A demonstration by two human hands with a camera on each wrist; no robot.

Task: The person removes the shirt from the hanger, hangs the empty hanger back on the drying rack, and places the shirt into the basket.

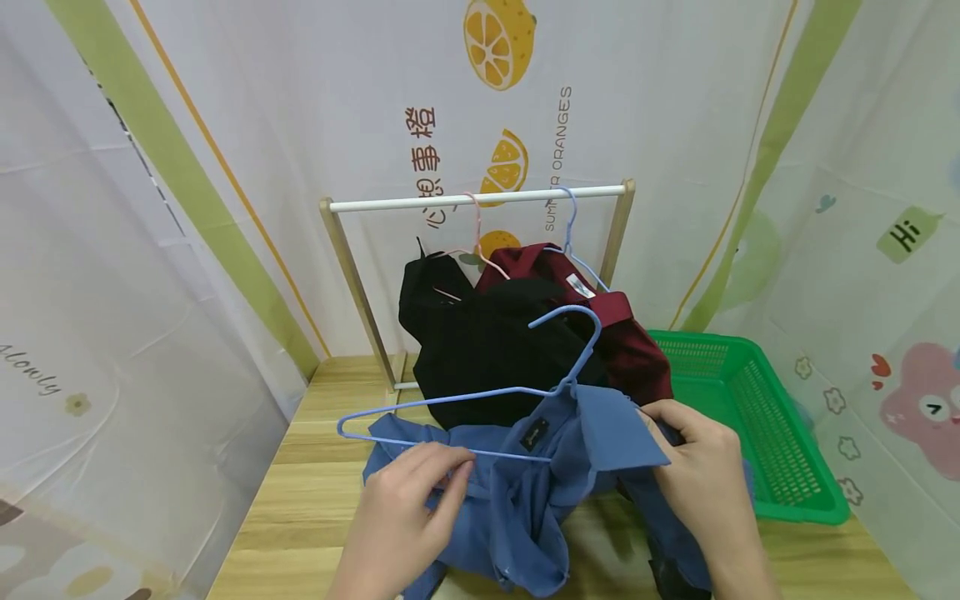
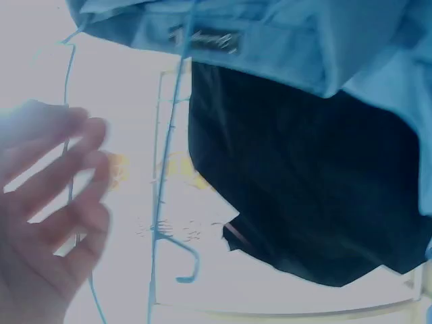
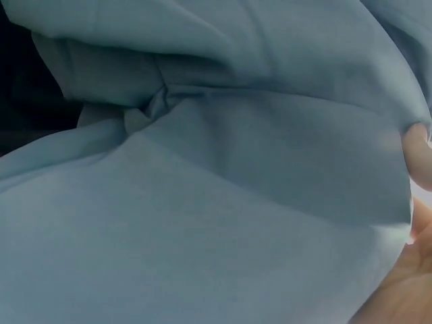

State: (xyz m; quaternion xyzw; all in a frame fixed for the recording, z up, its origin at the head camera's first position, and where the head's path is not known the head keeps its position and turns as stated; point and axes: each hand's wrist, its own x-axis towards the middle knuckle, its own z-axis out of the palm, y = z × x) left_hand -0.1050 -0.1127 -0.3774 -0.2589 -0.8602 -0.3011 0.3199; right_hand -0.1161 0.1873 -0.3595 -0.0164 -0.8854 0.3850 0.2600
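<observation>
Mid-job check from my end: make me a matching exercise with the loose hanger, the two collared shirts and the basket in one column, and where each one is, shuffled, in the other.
Things
1. Blue plastic hanger
2. Blue collared shirt
3. Maroon collared shirt
4. Green plastic basket

Places
A. On the rack, partly behind the black garment
B. Collar end held by the right hand
C. At the right of the wood-grain table
D. Lower bar pinched by the left hand

Pairs: 1-D, 2-B, 3-A, 4-C
</observation>
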